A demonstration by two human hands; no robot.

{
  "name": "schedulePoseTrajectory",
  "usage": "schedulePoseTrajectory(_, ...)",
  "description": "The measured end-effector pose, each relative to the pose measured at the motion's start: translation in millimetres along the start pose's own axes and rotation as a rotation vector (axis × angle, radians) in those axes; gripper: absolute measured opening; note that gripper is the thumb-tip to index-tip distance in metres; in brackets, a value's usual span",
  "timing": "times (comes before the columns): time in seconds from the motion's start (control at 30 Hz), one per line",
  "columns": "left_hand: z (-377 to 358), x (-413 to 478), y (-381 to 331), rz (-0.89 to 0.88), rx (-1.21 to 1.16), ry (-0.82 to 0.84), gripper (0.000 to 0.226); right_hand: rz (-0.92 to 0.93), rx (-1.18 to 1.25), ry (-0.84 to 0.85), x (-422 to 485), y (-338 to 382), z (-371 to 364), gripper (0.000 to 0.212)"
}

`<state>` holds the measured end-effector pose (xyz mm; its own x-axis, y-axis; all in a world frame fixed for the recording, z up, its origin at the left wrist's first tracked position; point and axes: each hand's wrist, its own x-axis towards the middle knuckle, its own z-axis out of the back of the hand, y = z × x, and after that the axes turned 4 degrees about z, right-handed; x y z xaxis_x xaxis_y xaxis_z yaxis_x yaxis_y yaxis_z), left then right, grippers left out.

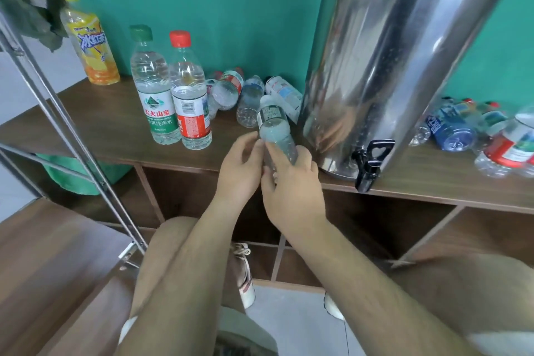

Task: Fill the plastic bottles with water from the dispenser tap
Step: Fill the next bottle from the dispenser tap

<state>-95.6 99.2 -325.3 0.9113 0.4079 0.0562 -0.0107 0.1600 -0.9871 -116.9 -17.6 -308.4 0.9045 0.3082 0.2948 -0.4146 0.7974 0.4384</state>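
Bottle in hand, not yet at the tap.
Your right hand [291, 191] has its grip curled round the lower part of a clear plastic bottle [274, 127], held tilted over the front edge of the table [115, 136]. Your left hand [241, 170] pinches the same end, where any cap is hidden from view. Judgement: you are at the uncapping step. Next, you must bring the open mouth upright beneath the black tap [368, 165], just to the right at the foot of the steel dispenser [390, 52]. Two capped bottles [156, 113] stand to the left, and empties [248, 98] lie behind.
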Motion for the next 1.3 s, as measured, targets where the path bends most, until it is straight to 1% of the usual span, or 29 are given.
schedulePoseTrajectory(0.03, -3, -6, 0, 0.049, -0.087, 0.013, 0.014, 0.008, 0.05, -0.014, -16, -4, 0, 0.058)
schedulePoseTrajectory(0.07, -7, -12, 0, 0.098, -0.166, 0.027, 0.02, 0.011, 0.102, -0.025, -32, -9, 1, 0.059)
schedulePoseTrajectory(0.17, -21, -30, 1, 0.202, -0.342, 0.087, 0.05, 0.035, 0.193, -0.07, -71, -29, 5, 0.065)
schedulePoseTrajectory(0.23, -32, -41, 1, 0.238, -0.391, 0.107, 0.054, 0.071, 0.207, -0.062, -85, -44, 11, 0.069)
schedulePoseTrajectory(0.3, -39, -52, 2, 0.24, -0.377, 0.065, 0.055, 0.094, 0.189, -0.026, -92, -54, 20, 0.07)
schedulePoseTrajectory(0.37, -43, -66, 11, 0.245, -0.344, 0.014, 0.06, 0.114, 0.158, -0.057, -96, -63, 31, 0.067)
schedulePoseTrajectory(0.47, -49, -96, 28, 0.269, -0.229, 0.05, 0.067, 0.123, 0.112, -0.093, -96, -83, 48, 0.053)
schedulePoseTrajectory(0.53, -56, -116, 39, 0.286, -0.195, 0.095, 0.072, 0.161, 0.075, -0.11, -96, -100, 57, 0.05)
schedulePoseTrajectory(0.63, -63, -142, 55, 0.189, 0.013, 0.225, 0.069, 0.156, 0.082, -0.146, -103, -129, 60, 0.053)
schedulePoseTrajectory(0.7, -68, -152, 63, 0.134, 0.204, 0.319, 0.07, 0.078, 0.086, -0.102, -106, -148, 59, 0.057)
schedulePoseTrajectory(0.73, -72, -155, 67, 0.106, 0.298, 0.344, 0.069, 0.044, 0.028, -0.048, -103, -157, 57, 0.06)
schedulePoseTrajectory(0.8, -81, -154, 71, 0.056, 0.466, 0.35, 0.069, -0.041, -0.12, 0.11, -95, -171, 55, 0.066)
schedulePoseTrajectory(0.83, -86, -152, 73, 0.021, 0.568, 0.33, 0.07, -0.104, -0.146, 0.175, -90, -176, 52, 0.068)
schedulePoseTrajectory(0.87, -91, -148, 74, -0.034, 0.687, 0.301, 0.071, -0.171, -0.126, 0.214, -87, -181, 48, 0.067)
schedulePoseTrajectory(0.93, -99, -141, 75, -0.173, 0.88, 0.255, 0.073, -0.294, -0.003, 0.244, -82, -188, 41, 0.067)
schedulePoseTrajectory(0.97, -101, -137, 75, -0.235, 0.936, 0.245, 0.074, -0.334, 0.048, 0.249, -81, -190, 39, 0.068)
schedulePoseTrajectory(1.03, -104, -130, 74, -0.327, 0.992, 0.245, 0.074, -0.354, 0.097, 0.242, -78, -193, 39, 0.072)
schedulePoseTrajectory(1.1, -104, -127, 69, -0.338, 0.934, 0.268, 0.067, -0.338, 0.147, 0.208, -76, -194, 43, 0.074)
schedulePoseTrajectory(1.17, -100, -121, 60, -0.289, 0.814, 0.337, 0.063, -0.279, 0.197, 0.144, -76, -192, 47, 0.072)
schedulePoseTrajectory(1.3, -85, -106, 45, -0.239, 0.592, 0.516, 0.063, -0.041, 0.262, -0.024, -82, -184, 52, 0.062)
